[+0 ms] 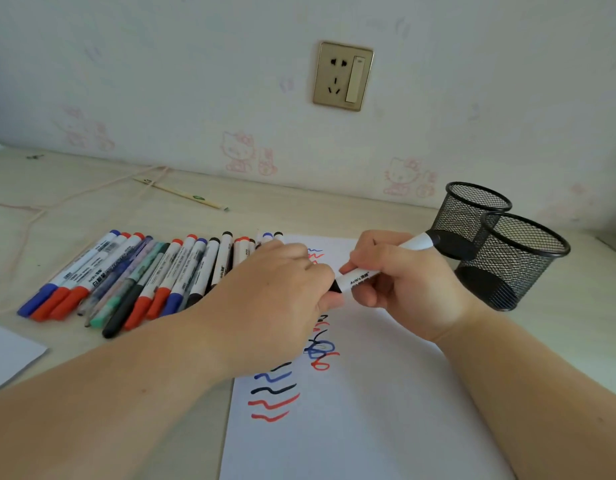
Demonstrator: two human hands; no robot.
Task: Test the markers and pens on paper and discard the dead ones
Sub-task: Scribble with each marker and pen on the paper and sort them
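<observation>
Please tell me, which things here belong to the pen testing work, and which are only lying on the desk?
For the job: marker gripped by left hand and right hand; row of markers and pens; scribbled paper; two mesh cups.

Just lying about: wooden stick; cord; blank sheet; wall socket.

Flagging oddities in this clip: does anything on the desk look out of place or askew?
Mostly orderly. One thin pencil-like stick lies alone near the wall beside a loose cord, apart from the row of markers and pens. Both mesh cups stand upright, and the paper lies flat with only test squiggles.
</observation>
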